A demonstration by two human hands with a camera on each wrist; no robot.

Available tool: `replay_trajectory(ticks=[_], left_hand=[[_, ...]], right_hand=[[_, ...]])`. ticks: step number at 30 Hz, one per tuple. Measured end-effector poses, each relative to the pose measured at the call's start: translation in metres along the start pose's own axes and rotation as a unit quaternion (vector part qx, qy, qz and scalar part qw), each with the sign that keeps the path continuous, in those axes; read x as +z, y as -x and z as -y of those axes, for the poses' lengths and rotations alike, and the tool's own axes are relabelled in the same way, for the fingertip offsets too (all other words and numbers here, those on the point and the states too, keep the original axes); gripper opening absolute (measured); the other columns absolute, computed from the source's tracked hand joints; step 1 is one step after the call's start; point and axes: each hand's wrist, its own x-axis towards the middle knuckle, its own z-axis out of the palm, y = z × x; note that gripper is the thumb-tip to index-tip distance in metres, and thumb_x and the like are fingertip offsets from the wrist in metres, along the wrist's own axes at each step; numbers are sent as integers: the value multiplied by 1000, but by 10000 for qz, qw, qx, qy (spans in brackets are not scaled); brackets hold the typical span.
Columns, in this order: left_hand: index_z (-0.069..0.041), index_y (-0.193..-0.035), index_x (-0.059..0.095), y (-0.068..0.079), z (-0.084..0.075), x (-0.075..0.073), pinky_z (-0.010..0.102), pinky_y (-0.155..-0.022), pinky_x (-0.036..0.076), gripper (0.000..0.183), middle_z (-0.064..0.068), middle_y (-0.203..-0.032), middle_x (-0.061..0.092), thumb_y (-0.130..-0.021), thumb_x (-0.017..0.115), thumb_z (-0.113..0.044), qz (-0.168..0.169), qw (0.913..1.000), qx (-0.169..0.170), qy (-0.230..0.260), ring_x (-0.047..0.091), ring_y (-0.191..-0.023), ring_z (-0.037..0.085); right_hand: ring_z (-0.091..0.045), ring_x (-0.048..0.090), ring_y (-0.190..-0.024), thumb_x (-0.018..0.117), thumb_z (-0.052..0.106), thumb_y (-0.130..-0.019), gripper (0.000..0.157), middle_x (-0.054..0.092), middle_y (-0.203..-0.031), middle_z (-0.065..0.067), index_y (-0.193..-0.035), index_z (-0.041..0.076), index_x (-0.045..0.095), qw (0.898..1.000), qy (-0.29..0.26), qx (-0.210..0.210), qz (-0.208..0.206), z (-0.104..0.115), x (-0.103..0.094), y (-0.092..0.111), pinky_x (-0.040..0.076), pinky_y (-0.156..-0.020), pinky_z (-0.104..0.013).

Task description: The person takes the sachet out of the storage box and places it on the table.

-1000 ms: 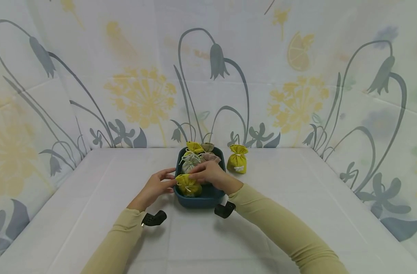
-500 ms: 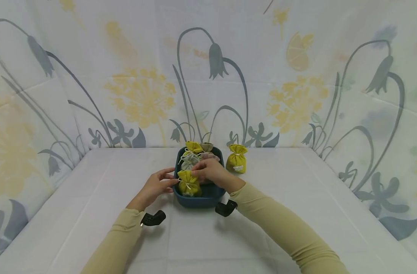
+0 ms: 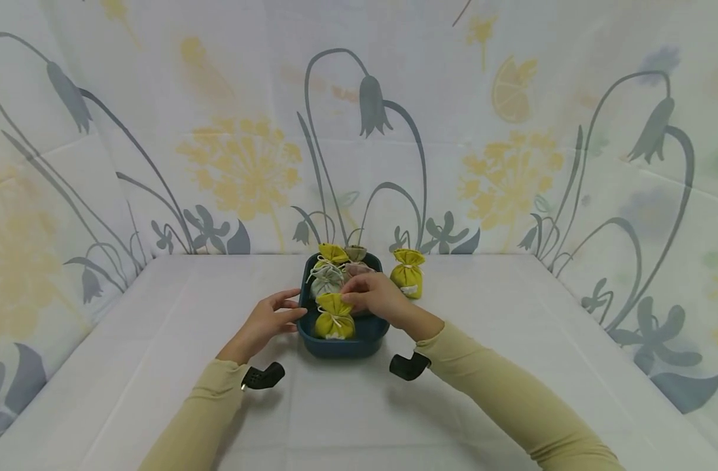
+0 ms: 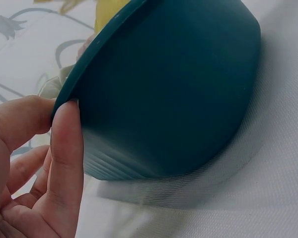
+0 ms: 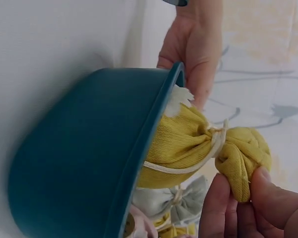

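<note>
A dark teal plastic basin (image 3: 342, 348) holds several small drawstring pouches. My right hand (image 3: 377, 299) pinches the gathered top of a yellow pouch (image 5: 181, 144) at the basin's front; a white cord ties its neck. At the left side, my left hand (image 3: 271, 320) pinches the rim, thumb over the edge and a finger on the outer wall (image 4: 159, 94). Behind the held pouch sit a pale green pouch (image 3: 326, 280), another yellow pouch (image 3: 332, 254) and a pinkish one (image 3: 356, 268), partly hidden by my right hand.
One more yellow pouch (image 3: 408, 275) stands upright on the white-covered table (image 3: 482, 307), just right of the basin. A flower-printed cloth (image 3: 252, 163) hangs behind the table's far edge. A black wrist camera (image 3: 409, 366) sits at my right cuff.
My right hand has shifted right, taking the yellow pouch with it; the pouch has turned upright and its white patch now faces forward. My left hand stays at the rim.
</note>
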Motion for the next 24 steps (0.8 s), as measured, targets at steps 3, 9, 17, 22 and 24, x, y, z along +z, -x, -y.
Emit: replay_trajectory(ticks=[3, 9, 17, 22, 24], left_hand=[[-3, -139, 41, 0, 1, 0, 25, -67, 52, 57, 18, -115, 49, -88, 65, -10, -2, 10000, 6, 37, 58, -67, 12], [-2, -139, 41, 0, 3, -1, 24, -65, 52, 57, 18, -114, 49, -87, 65, -9, -39, 10000, 30, 57, 57, -65, 12], [-3, -139, 41, -1, 4, -2, 25, -66, 52, 58, 18, -115, 48, -87, 66, -10, -29, 10000, 43, 46, 58, -66, 12], [-4, -139, 42, -2, 3, -1, 26, -66, 52, 57, 19, -115, 49, -87, 66, -9, -29, 10000, 58, 68, 58, -65, 13], [-4, -139, 42, -2, 2, -1, 26, -66, 52, 58, 19, -116, 49, -87, 66, -10, -24, 9999, 66, 77, 58, -66, 13]], right_hand=[[-17, 61, -83, 62, 7, -89, 12, 63, -93, -8, -97, -1, 65, 9998, -19, 36, -188, 1, -5, 6, 52, -80, -39], [-20, 57, -81, 59, 6, -91, 12, 62, -91, -9, -100, -3, 62, 9989, -38, -206, -423, 6, -15, 16, 49, -82, -46], [-18, 59, -80, 60, 6, -90, 12, 63, -89, -8, -98, -3, 63, 9948, 167, -532, -857, 16, -27, 30, 51, -79, -43], [-18, 58, -80, 59, 5, -91, 11, 62, -89, -8, -98, -3, 62, 9922, 171, -708, -1011, 19, -35, 39, 51, -76, -35], [-18, 57, -81, 58, 4, -91, 11, 61, -90, -10, -99, -4, 61, 9909, 145, -766, -1093, 19, -39, 43, 51, -74, -28]])
